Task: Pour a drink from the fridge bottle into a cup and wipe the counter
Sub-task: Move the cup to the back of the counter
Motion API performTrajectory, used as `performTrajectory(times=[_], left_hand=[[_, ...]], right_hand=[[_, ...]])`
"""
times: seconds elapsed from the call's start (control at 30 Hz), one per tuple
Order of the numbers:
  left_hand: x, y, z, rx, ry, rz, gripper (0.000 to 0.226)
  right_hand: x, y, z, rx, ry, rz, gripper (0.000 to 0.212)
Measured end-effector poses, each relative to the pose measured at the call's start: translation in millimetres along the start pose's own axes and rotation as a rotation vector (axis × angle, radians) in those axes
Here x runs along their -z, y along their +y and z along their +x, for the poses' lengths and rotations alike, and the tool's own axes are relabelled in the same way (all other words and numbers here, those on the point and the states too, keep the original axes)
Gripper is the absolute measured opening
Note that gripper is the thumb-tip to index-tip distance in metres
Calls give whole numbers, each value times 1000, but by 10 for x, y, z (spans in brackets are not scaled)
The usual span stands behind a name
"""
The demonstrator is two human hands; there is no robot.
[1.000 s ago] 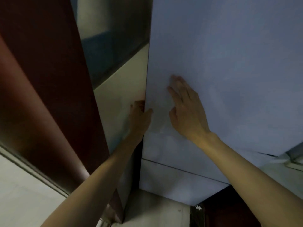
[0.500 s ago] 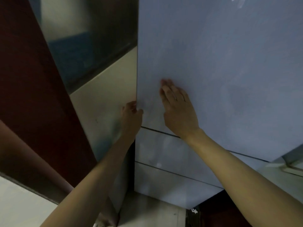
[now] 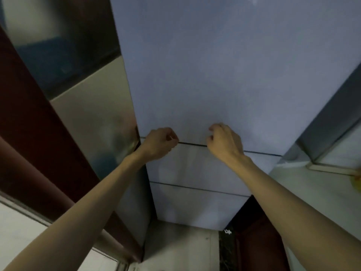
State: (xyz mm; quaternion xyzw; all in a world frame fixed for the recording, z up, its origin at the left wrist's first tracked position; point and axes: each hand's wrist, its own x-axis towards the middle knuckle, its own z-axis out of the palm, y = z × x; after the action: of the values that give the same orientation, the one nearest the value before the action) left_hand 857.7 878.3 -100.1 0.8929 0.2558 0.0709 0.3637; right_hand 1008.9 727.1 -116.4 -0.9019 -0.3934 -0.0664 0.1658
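A tall pale blue-grey fridge [image 3: 214, 75] fills the middle of the view, its upper door lying flush with the body. Two drawer fronts [image 3: 195, 165] sit below a dark seam. My left hand [image 3: 158, 142] hovers in front of that seam near the fridge's left edge, fingers curled into a fist with nothing in it. My right hand [image 3: 224, 141] hangs level with it, a little to the right, fingers loosely curled and empty. Neither hand plainly touches the door. No bottle or cup is in view.
A pale counter [image 3: 289, 173] runs off to the right of the fridge, with something yellow [image 3: 356, 182] at the frame's edge. A dark red panel [image 3: 29, 124] and a shiny wall stand to the left. Light floor [image 3: 179, 247] lies below the fridge.
My left hand let go of the door's left edge and my right palm came off the door face. Both hands drew back and curled. The view swung to face the fridge squarely.
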Motion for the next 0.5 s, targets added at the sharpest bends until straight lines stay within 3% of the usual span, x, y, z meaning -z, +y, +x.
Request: performTrajectory(times=[0.1,0.17,0.5], left_hand=[[-154,121,84,-154,-87,415,21],[-285,221,158,-238,-129,553,23],[-932,958,349,-656,-275,654,26]], right_hand=[[80,481,-298,-141,-100,-52,25],[163,754,-524,-247,-131,-97,26],[632,1356,-1775,-712,-133,-173,31]])
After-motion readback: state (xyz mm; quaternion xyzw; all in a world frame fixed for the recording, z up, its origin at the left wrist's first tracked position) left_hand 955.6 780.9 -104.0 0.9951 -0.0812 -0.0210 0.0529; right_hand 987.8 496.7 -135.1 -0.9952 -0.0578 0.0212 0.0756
